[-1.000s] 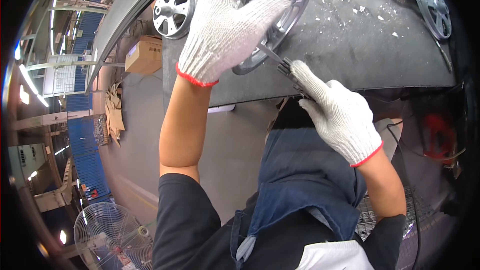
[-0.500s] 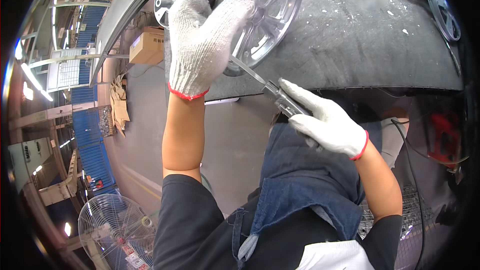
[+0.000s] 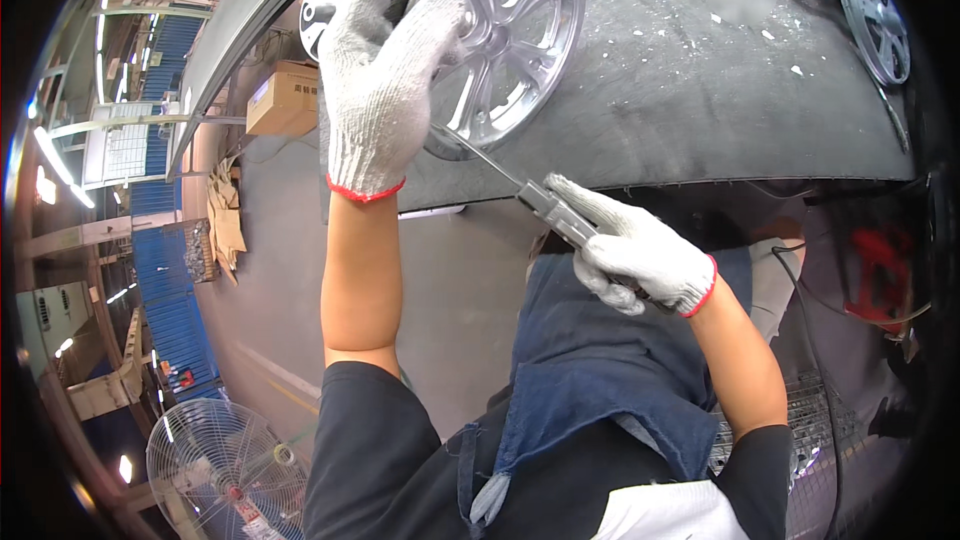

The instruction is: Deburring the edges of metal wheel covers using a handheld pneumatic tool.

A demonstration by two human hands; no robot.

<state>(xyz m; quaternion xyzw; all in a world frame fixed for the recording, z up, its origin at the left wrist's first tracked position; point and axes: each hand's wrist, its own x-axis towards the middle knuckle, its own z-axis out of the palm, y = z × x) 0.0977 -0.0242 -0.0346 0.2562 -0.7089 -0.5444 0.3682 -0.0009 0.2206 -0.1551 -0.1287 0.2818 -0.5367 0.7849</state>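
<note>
With my left hand [image 3: 385, 80], in a white knit glove with a red cuff, I grip a silver spoked wheel [image 3: 497, 38]. The thumb lies beside its hub, and the wheel stands tilted above the dark tabletop [image 3: 690, 110]. My gloved right hand [image 3: 640, 252] is closed around a grey-bodied hand tool with a thin straight metal blade [image 3: 556, 212]. The blade points up and left to the lower rim of the wheel; whether its tip touches the rim cannot be made out. A second silver wheel [image 3: 313, 12] sits behind my left hand, partly covered.
More silver wheels [image 3: 876, 25] lie at the table's far right. Pale chips are scattered over the tabletop. To the left are a cardboard box [image 3: 284, 100] and a wire-guarded fan [image 3: 225, 475]. A black cable [image 3: 815, 340] hangs at the right.
The wheel has turned a little more face-on, showing more of its hub and spokes. Both hands and the tool sit slightly further left in the picture, as the view has shifted too.
</note>
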